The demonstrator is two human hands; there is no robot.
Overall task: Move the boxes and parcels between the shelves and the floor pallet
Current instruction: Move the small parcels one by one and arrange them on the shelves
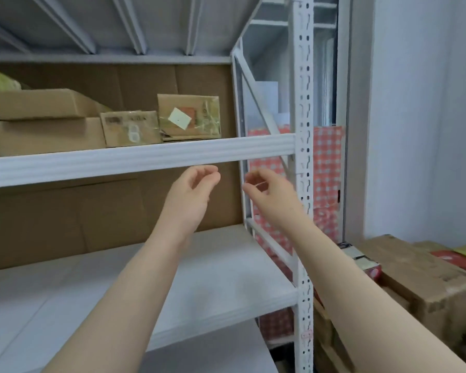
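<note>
Both hands, left (193, 188) and right (265, 191), were empty, fingers loosely curled, raised just below the upper shelf beam (145, 160). Taped boxes (189, 117) stood above. Risk: reaching blind over the beam, tipping the upright box forward.
</note>
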